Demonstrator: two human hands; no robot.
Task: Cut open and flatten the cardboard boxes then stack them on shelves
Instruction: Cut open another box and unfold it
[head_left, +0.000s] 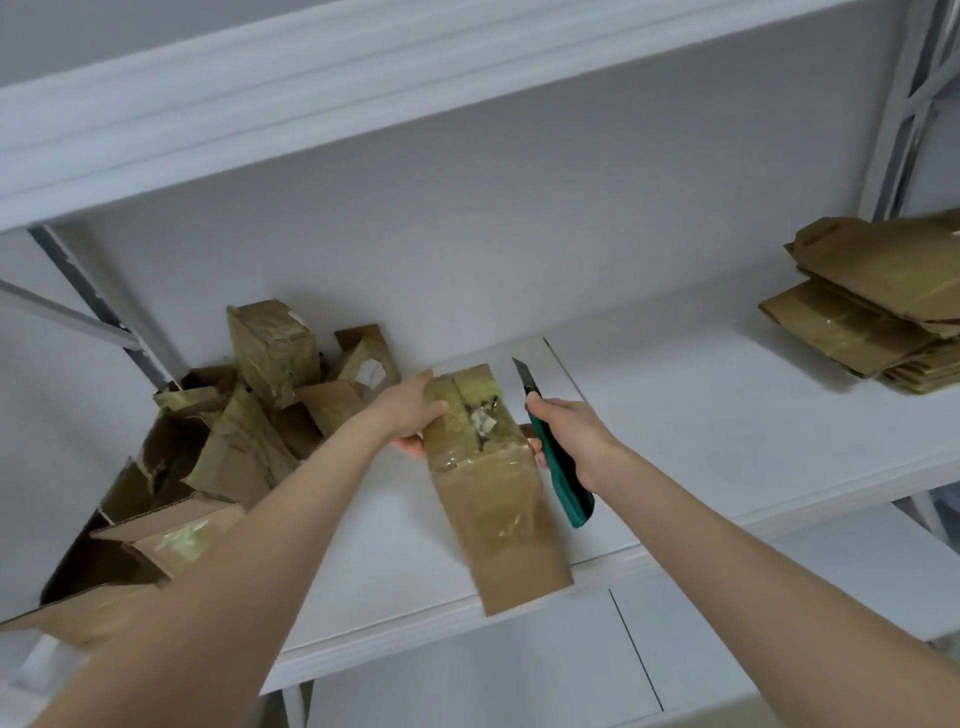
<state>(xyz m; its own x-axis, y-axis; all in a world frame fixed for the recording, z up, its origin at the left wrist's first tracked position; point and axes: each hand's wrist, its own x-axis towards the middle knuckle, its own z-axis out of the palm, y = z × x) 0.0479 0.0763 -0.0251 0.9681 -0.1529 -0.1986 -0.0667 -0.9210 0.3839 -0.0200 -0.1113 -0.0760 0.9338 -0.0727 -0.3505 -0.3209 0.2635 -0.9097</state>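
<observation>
our l hand (410, 410) grips brown taped cardboard box (493, 493); r hand (571, 436) fingers wrapped on green-handled utility knife (563, 483). r of box: flattened brown cardboard stack (872, 306). l of box: heap of brown uncut boxes (234, 431). much left, we reckon.

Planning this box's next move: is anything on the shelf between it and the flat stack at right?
Nothing visible: only bare shelf lies between the box and the stack. The right hand holds the knife beside the box.

Pale grey wall (467, 249) at back; diag. metal brace (96, 301) left.
</observation>
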